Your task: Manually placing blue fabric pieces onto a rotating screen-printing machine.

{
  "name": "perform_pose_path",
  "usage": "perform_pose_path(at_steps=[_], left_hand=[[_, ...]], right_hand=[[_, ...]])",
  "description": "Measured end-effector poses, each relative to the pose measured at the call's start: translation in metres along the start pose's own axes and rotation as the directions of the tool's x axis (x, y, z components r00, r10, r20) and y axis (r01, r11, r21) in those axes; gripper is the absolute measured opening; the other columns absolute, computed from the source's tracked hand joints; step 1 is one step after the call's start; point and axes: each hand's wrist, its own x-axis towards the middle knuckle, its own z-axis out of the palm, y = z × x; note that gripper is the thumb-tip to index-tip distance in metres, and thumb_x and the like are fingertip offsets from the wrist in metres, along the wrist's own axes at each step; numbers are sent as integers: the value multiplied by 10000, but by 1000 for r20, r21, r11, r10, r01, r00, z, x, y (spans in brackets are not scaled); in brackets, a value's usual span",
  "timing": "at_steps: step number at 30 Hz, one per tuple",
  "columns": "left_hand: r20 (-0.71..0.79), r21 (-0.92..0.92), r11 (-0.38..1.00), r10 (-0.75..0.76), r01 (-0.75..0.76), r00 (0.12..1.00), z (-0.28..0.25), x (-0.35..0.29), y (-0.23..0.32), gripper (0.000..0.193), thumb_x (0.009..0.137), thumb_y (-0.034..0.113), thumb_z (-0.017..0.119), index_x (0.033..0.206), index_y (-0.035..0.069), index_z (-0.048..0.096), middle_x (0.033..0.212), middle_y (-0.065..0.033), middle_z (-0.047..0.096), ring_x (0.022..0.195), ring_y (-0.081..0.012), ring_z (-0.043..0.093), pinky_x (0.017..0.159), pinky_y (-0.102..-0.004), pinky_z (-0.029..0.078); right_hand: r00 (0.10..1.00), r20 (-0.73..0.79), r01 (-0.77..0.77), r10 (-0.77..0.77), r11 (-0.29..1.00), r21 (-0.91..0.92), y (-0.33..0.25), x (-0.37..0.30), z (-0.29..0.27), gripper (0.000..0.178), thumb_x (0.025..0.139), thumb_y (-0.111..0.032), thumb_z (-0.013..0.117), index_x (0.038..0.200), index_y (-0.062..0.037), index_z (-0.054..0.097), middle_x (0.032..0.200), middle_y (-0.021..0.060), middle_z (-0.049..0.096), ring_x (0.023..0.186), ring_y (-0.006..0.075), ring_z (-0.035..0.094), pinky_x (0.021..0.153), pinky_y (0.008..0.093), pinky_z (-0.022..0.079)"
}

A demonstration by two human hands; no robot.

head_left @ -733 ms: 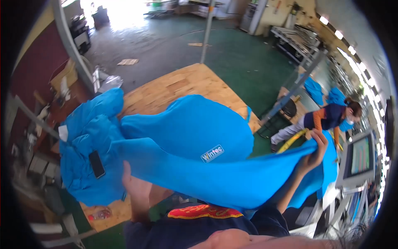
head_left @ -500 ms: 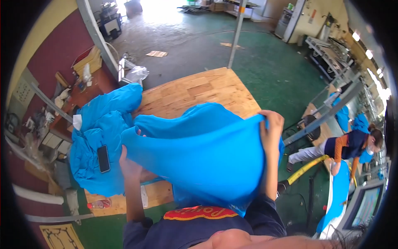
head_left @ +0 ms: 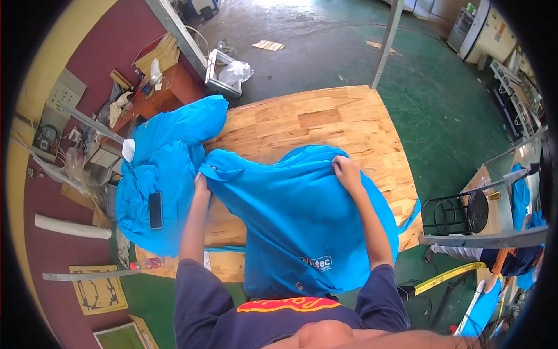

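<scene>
A bright blue shirt (head_left: 290, 215) with a white printed patch near its lower edge is spread over the wooden table (head_left: 325, 119), its near part hanging over the front edge. At the shirt's far left corner, my left hand (head_left: 201, 181) grips the cloth edge. My right hand (head_left: 347, 173) pinches the far edge farther right, fingers closed on the fabric. Just left of my left hand lies a heap of blue garments (head_left: 174, 154), with a black phone (head_left: 156, 209) on top and a small white tag (head_left: 128, 150) at its left side.
A clear bottle with a red cap (head_left: 150, 263) lies at the table's front left. A metal post (head_left: 388, 43) rises by the far right corner. To the right stand a black stool (head_left: 476, 211) and a co-worker (head_left: 517, 260) handling blue cloth. A cluttered red-brown desk (head_left: 174, 93) is at the left.
The shirt, held raised and billowing before, has come down flatter on the table, and its printed patch now shows. Both hands have moved with it. The view has shifted, placing surroundings differently.
</scene>
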Motion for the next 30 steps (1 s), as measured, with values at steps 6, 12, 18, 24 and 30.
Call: perform_pose_path(at_steps=[6,12,18,24,30], left_hand=[[-81,654,694,459,-301,885,16,40,15,264,866,284,639,923,27,656,849,-98,681,706,-183,610,654,-319,481],[-40,905,381,513,-186,857,15,38,5,304,836,318,648,850,15,670,828,-158,684,769,-283,655,690,-378,494],[145,804,337,688,-490,711,43,-27,15,237,867,128,575,1073,14,598,1000,-154,645,906,-313,624,806,-391,480],[866,415,-94,345,-905,361,41,-233,-32,170,758,-25,646,903,36,580,895,-119,622,825,-283,609,742,-371,490],[459,855,342,-145,-391,877,-25,-385,-94,220,817,248,706,869,59,606,705,-75,656,616,-191,648,571,-314,494]], right_hand=[[964,-68,-239,259,947,217,2,16,-13,164,877,-186,581,966,-49,604,865,205,647,820,384,619,688,435,473],[976,-17,-212,216,969,126,21,24,12,169,862,-192,594,967,-62,624,884,190,655,834,369,623,699,430,483],[963,-148,-192,224,960,203,14,9,-4,169,851,-174,603,992,-86,635,928,156,641,863,343,611,730,423,482],[880,-355,-326,315,945,28,1,-128,-82,199,804,-86,658,1001,-75,630,882,110,608,830,294,590,728,383,479],[636,-410,-716,653,698,0,-34,-310,-110,205,822,-91,663,1015,-51,608,846,88,584,781,226,583,722,341,486]])
